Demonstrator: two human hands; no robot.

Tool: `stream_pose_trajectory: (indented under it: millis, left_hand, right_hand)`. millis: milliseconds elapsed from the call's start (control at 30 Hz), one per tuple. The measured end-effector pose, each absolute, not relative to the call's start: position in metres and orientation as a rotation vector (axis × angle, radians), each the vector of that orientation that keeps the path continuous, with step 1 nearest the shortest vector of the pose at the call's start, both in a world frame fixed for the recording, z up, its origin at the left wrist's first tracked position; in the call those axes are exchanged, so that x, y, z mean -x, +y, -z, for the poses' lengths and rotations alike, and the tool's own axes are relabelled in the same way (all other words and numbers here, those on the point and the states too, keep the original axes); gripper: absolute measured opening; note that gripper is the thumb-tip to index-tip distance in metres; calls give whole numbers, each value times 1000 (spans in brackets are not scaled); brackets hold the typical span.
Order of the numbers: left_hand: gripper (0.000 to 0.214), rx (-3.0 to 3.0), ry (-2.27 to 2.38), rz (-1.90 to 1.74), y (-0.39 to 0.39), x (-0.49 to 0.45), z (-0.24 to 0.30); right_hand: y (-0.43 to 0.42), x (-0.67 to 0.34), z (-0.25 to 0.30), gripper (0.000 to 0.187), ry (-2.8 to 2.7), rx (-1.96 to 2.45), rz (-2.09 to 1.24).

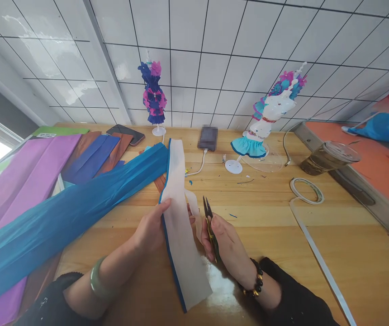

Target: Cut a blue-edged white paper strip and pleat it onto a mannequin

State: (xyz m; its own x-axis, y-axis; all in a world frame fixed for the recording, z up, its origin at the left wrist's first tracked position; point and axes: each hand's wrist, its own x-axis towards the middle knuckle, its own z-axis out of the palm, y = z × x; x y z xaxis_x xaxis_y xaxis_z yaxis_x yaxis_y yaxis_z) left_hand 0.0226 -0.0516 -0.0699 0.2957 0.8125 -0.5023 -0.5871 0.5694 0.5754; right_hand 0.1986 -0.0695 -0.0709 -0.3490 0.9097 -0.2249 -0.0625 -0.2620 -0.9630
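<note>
My left hand [152, 228] pinches the left edge of a long white strip [179, 217] that has a dark blue backing edge. The strip stands on edge over the wooden table [269, 226], running from near me toward the wall. My right hand [226, 244] is closed around small thread snips [210, 224] with yellow-green handles, blades pointing away from me, just right of the strip. A narrower white piece hangs between the strip and the snips. A long folded teal crepe sheet [79, 213] lies diagonally beside my left hand.
Purple, blue and brown paper sheets [45, 163] cover the left side. Two paper-dressed mannequin figures [154, 95] [269, 117] stand by the tiled wall. A phone [128, 134], a charging device [208, 137], a tape roll [306, 190] and a lidded cup [328, 158] lie around.
</note>
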Motion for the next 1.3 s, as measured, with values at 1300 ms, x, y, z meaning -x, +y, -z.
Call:
stream_pose_trajectory:
  millis: [1300]
  left_hand:
    - [16, -567, 739, -1336, -31, 12, 74]
  right_hand:
    - [-72, -200, 75, 26, -2117, 1495, -1318]
